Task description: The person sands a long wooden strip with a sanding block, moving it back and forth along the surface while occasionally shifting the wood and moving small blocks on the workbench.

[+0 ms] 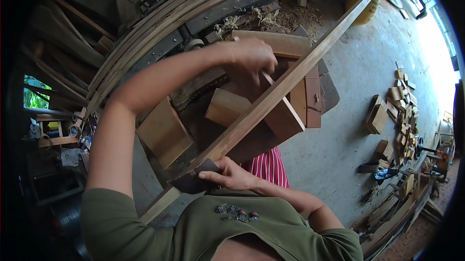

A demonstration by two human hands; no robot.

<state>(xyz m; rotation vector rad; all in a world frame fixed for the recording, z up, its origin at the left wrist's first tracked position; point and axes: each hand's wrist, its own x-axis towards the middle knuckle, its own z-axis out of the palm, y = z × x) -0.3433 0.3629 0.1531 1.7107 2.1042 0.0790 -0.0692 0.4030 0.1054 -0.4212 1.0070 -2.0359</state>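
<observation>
Where the right hand (pixel 235 175) grips a dark sheet (pixel 188 181) around the long wooden bar (pixel 261 105), its length slants outward, probably stiff and end-heavy, steadiest held near mid-length; beyond, the left hand (pixel 255 56) curls, its contents unclear.

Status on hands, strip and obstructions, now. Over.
Right hand holds dark pad against strip. Left hand blurred, grip unclear. Wood block close by strip.
</observation>
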